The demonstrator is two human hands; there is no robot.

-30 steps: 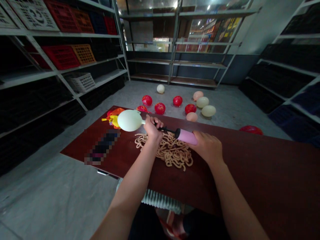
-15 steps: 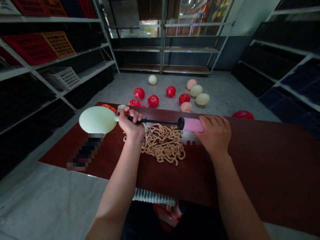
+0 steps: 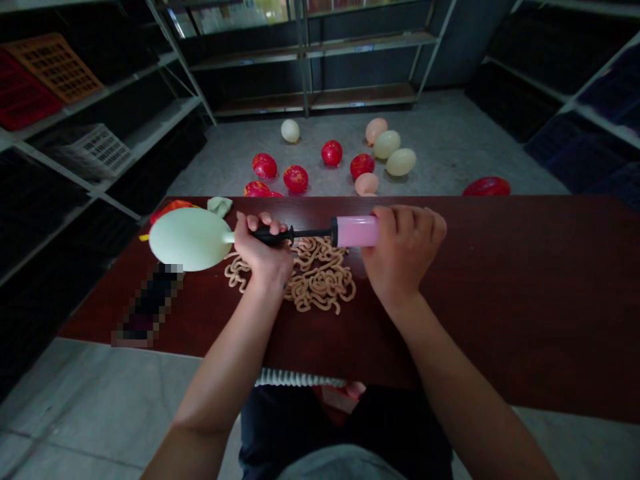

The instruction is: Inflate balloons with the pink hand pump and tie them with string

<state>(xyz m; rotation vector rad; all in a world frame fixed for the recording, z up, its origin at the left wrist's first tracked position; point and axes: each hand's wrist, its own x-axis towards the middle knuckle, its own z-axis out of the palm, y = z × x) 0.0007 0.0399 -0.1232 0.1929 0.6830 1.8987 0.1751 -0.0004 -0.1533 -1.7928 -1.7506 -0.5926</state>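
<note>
The left hand (image 3: 263,252) squeezed the neck of the balloon (image 3: 187,239) onto the pump (image 3: 353,231); the right hand (image 3: 400,253) gripped its pink tube. A loose squeeze might let the balloon fly off.

Balloon (image 3: 187,238) on my pump (image 3: 356,231): pale green, plain. Pump barrel is pink, rod and front grip black. Bands (image 3: 310,277) under it: tan, all one shade. Table (image 3: 500,280): dark red-brown. Flat balloons (image 3: 173,208) on it: orange, yellow, one pale green. Red balloons (image 3: 295,178) on the floor (image 3: 450,143) carry a faint lighter print. Pale balloons (image 3: 401,161) there are cream or peach, plain. Floor grey. Orange crate (image 3: 55,63), red crate (image 3: 17,97), white crate (image 3: 95,148), all lattice-patterned.
</note>
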